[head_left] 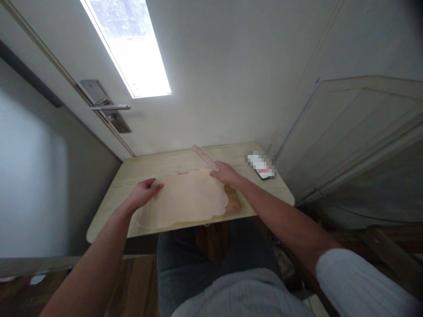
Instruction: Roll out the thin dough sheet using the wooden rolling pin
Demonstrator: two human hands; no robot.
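A thin, cream-coloured sheet (188,198) with a wavy edge lies near the front of a light wooden table (274,187). My left hand (147,191) grips the sheet's upper left edge, thumb on top. At the sheet's upper right edge, my right hand (226,173) is closed around the near end of a flat, pale pink, ruler-like strip (203,155). The strip slants away toward the back of the table. Under the sheet's right side a brown wooden piece, perhaps a board (233,199), shows in part; the rest of it is covered.
A phone-like object (260,165), partly pixelated, lies at the table's right. Behind the table stands a white door (214,79) with a metal handle (112,107) and a bright glass pane (145,66). My lap is below the front edge.
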